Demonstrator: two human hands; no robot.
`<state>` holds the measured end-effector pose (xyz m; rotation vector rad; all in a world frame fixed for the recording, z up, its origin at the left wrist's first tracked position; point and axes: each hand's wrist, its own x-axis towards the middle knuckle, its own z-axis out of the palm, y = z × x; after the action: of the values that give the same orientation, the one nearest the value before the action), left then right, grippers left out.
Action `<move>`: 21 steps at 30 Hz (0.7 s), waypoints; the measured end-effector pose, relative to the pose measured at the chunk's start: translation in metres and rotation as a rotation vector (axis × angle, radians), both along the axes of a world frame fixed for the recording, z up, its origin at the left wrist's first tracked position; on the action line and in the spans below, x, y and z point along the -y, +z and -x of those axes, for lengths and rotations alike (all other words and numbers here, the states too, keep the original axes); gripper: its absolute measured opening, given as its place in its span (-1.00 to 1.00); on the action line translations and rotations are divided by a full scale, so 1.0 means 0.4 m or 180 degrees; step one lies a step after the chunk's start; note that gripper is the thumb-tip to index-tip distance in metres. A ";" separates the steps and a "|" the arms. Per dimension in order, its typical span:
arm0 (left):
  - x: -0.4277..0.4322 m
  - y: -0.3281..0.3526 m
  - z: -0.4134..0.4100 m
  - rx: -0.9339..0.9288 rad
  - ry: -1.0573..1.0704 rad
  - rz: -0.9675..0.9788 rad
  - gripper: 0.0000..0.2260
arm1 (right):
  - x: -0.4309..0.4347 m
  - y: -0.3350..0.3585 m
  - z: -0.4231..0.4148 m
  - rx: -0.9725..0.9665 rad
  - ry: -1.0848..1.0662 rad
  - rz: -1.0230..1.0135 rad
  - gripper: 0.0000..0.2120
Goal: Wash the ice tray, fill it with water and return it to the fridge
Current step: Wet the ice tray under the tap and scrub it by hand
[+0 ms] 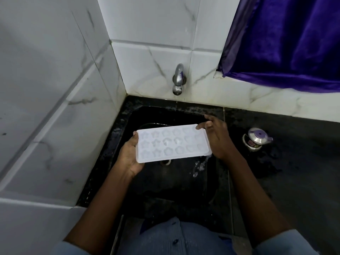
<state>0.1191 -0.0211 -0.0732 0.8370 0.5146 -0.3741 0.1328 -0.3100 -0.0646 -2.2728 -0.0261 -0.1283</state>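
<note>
The white plastic ice tray point(173, 142) is held mid-frame over the black sink point(165, 183). The left grip point(131, 155) curls round its left end. The right grip point(217, 137) has relaxed fingers, thumb touching its upper right corner.

Both bare forearms reach forward. The left grip point(129, 155) cups the ice tray point(173, 142) from under its left end, thumb on the rim. The right grip point(217, 137) lies against the right end, thumb touching the far corner, fingers loosely straight.
</note>
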 end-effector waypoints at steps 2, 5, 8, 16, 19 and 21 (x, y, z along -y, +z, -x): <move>-0.001 0.000 0.016 -0.0030 0.0044 -0.0020 -0.51 | -0.011 0.003 0.007 -0.0133 -0.0014 0.0043 -0.36; 0.001 0.000 0.028 -0.0055 0.0078 -0.0079 -0.50 | -0.026 0.011 0.017 -0.0272 -0.0025 0.0151 -0.21; 0.000 0.001 0.029 -0.0056 0.0118 -0.0129 -0.52 | -0.041 0.029 0.026 -0.0453 0.0014 0.0245 -0.19; -0.021 0.003 0.018 0.0036 0.0209 -0.0177 -0.53 | -0.059 0.056 0.032 -0.0696 0.0140 0.0770 -0.47; -0.022 0.001 0.017 0.0013 0.0221 -0.0222 -0.54 | -0.073 0.063 0.038 -0.0729 0.0224 0.0851 -0.46; -0.024 -0.003 0.017 0.0014 0.0230 -0.0259 -0.53 | -0.081 0.065 0.038 -0.0723 0.0275 0.0896 -0.45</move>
<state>0.1124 -0.0115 -0.0745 0.8951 0.5572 -0.2864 0.1175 -0.2775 -0.0385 -2.5490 -0.0240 0.1909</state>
